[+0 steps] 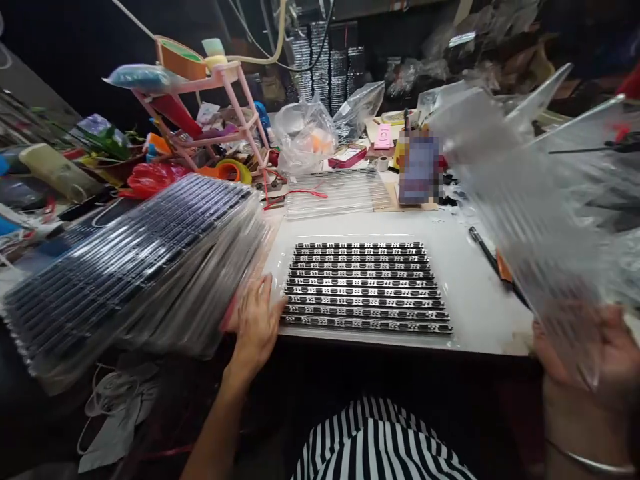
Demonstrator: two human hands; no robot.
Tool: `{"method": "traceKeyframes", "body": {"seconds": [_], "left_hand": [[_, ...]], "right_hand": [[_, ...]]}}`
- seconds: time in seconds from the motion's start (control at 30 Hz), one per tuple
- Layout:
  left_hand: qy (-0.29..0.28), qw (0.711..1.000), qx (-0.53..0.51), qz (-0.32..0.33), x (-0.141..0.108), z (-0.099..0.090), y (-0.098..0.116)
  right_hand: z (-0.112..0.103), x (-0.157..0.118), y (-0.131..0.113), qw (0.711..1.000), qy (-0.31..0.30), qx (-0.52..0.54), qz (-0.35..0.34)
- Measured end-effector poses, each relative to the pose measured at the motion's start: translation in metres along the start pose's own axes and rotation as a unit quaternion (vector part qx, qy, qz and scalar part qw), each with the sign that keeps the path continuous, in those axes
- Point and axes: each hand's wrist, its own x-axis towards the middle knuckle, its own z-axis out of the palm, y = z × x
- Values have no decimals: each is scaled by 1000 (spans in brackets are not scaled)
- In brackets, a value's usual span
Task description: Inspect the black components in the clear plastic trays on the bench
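In front of me lies a clear plastic tray [367, 287] with several rows of black-and-white strips in its grooves. My left hand [257, 323] rests at its left edge, open, with the fingers stretched out and the thumb by the rows. On the right, my right hand [595, 350] is closed on a clear ribbed plastic tray [520, 207], held up on a slant and smeared by motion. To the left of my left hand is a stack of filled plastic trays [130, 247], piled askew.
Behind the tray lies another clear ribbed sheet [340, 190] with a red cord. A phone [419, 167] stands upright beside it. A black-and-orange cutter [493, 263] lies at right. A pink rack [220, 113] holds tape rolls at back left. Crumpled plastic bags [305, 130] sit behind.
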Motion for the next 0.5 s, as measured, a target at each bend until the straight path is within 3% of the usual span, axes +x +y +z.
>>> {"method": "traceKeyframes", "body": {"seconds": [0.1, 0.2, 0.37, 0.5], "left_hand": [[-41, 991, 79, 102, -7, 5, 13], [-73, 978, 133, 143, -11, 12, 20], [-105, 975, 144, 131, -11, 16, 20], [-115, 991, 1, 61, -5, 5, 21]], "right_hand": [[7, 4, 11, 998, -24, 64, 13], [10, 5, 25, 996, -28, 71, 39], [3, 11, 35, 991, -47, 107, 71], [6, 18, 30, 988, -62, 114, 83]]}}
